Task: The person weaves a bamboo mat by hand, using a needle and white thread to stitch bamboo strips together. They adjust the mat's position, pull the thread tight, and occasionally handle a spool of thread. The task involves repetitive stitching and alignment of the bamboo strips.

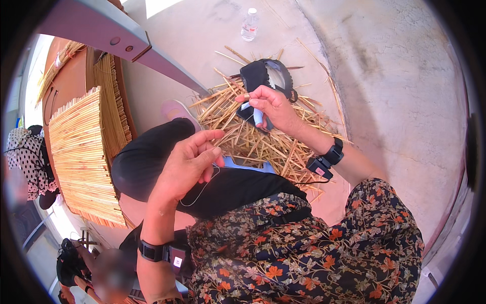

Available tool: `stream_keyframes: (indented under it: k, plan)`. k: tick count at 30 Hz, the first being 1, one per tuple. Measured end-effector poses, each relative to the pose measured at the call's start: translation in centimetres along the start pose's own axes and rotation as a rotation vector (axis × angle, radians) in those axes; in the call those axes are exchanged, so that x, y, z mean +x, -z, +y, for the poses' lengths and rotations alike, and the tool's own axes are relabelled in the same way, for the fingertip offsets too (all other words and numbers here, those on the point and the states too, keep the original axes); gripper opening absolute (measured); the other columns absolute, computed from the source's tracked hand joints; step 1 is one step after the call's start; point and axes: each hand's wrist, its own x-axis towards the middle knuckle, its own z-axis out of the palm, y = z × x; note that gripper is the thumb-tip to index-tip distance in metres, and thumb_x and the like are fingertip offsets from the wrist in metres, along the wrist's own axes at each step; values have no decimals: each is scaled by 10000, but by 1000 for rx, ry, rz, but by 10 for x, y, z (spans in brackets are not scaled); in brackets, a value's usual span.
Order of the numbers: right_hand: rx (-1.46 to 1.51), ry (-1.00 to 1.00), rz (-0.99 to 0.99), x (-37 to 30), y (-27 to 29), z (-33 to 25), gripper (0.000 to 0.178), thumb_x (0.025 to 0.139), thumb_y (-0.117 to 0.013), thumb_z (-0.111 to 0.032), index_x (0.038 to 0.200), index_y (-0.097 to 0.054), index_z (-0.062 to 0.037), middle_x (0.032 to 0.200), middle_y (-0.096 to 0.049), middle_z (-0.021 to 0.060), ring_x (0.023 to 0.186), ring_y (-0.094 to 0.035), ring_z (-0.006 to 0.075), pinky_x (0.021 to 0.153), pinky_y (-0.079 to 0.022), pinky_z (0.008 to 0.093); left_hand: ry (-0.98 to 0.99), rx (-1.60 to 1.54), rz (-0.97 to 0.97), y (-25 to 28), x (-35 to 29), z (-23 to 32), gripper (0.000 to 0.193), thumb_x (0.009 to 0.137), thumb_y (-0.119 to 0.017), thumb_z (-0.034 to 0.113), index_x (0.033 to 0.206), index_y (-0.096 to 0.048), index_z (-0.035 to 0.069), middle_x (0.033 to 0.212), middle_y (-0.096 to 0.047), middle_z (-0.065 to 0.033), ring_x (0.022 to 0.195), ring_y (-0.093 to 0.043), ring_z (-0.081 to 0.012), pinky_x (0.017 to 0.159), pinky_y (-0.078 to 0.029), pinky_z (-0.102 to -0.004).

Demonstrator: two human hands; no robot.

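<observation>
My left hand [195,157] is closed in a pinch above my dark-trousered leg. A pale thread [201,191] hangs in a loop from its fingers. Farther right, over a pile of cut straw, my right hand [273,107] is raised with its thumb and fingers pressed together. What they pinch is too small to make out. A gold-coloured band [246,97] circles one of its fingers, and a light-blue wrap [258,116] covers another. Under this hand lies a dark flat object [245,112], partly hidden.
Straw pieces [286,149] litter the floor around a black item with a round rim [258,73]. A clear bottle [249,25] stands beyond. A grey metal beam [167,63] slants in from upper left, near a bound reed mat [81,157]. Another person [76,266] is at lower left.
</observation>
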Motion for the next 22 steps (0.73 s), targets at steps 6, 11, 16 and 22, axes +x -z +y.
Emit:
stream_keyframes:
  k: [6,11,16,22]
  plan:
    - [145,19,-333,-9,-79,-42,152,1016,-554,-195,1009,-547,-43,816,-631,46,633,-585,80,561,-514,239,-162,-83,191,17,-61,16,347,962,-598,137,1281,-578,2,780,-629,-16,560,-488,-25,487,-365,-167]
    - [388,24,-78,5,-67,-33,111,991,-600,-184,1006,-569,-78,687,-509,-26,586,-509,80,522,-453,244,-71,54,379,51,-126,-13,195,933,-654,142,1086,-678,23,691,-586,27,554,-467,-17,484,-332,-161]
    - [329,-13,15,11,-55,-7,108,981,-615,-167,991,-555,-78,683,-494,-23,594,-505,85,527,-445,249,-144,-50,539,78,-195,-47,150,908,-704,155,963,-697,15,679,-558,40,529,-434,-18,469,-301,-176]
    - [257,-8,55,22,-58,1,84,983,-602,-137,975,-544,-77,684,-488,-18,586,-490,95,543,-439,257,-393,-165,647,109,-307,-113,254,901,-698,243,854,-566,31,607,-458,22,459,-359,-40,425,-263,-184]
